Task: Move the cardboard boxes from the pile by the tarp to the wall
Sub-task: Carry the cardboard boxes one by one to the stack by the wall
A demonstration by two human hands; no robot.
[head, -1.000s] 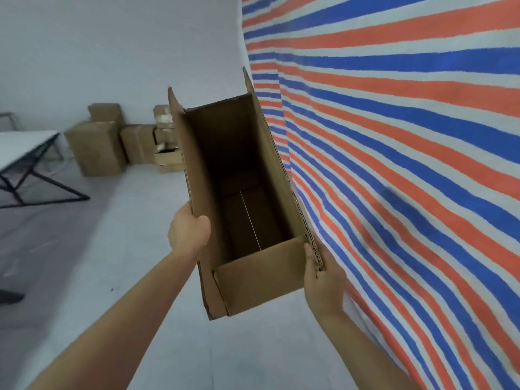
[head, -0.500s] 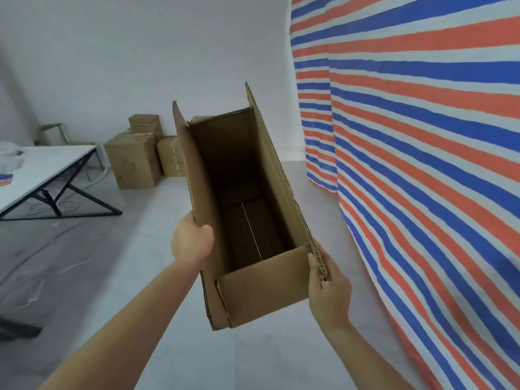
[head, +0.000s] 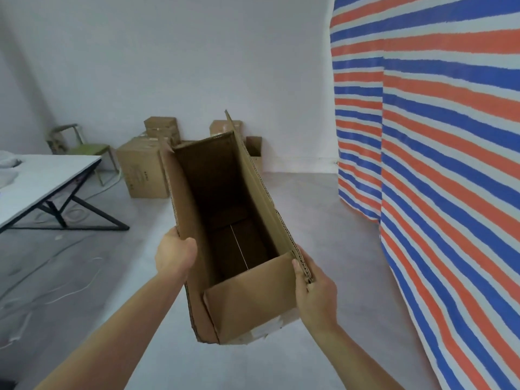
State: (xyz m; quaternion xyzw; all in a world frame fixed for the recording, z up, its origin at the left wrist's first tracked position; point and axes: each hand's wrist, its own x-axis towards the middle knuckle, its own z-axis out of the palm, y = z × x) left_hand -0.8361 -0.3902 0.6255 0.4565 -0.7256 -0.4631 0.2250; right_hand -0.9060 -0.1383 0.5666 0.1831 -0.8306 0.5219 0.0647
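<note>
- Carton (head: 250,311) carried clear of the floor, open top up, long axis aimed ahead at the wall boxes (head: 143,173).
- Left hand (head: 174,254) clamped on left flap, farther forward; right hand (head: 316,294) pinching near right corner.
- Tarp (head: 450,164) alongside right.

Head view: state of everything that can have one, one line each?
carried box: top open, flaps up, nothing seen inside, held off the floor.
left hand: grips the box's left wall.
right hand: grips the box's near right corner.
large box by the wall: closed, on the floor.
tarp: hanging.
</note>
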